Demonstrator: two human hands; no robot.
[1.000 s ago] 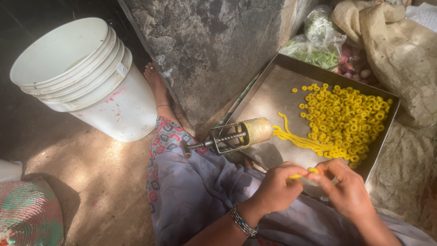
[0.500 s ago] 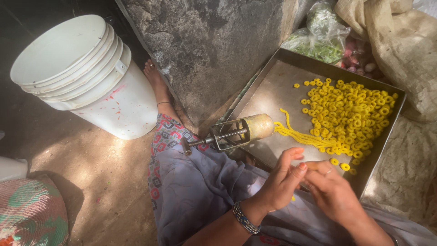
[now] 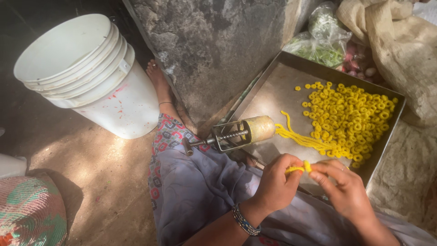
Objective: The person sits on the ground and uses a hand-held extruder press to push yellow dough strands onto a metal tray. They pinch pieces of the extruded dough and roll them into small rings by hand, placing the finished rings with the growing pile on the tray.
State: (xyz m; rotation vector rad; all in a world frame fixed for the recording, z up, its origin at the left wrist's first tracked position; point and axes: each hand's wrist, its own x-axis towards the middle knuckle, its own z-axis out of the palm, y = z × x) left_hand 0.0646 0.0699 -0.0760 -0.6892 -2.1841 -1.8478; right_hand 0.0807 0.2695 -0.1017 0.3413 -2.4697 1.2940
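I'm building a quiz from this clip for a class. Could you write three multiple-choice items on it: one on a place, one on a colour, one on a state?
1. Where does the metal dough press lie?
A. Inside the white bucket
B. On the near left corner of the metal tray, by the strands
C. On the sackcloth at the right

2. What colour are the dough rings on the tray?
A. Yellow
B. White
C. Brown

3. What are the left hand and right hand doing?
A. Resting flat and empty
B. Gripping the press handle
C. Pinching a yellow dough strand between their fingertips

Answers:
1 B: the press rests at the tray's corner, its barrel next to the loose yellow strands.
2 A: every ring in the heap is bright yellow.
3 C: both hands meet on the strand, curled at one end.
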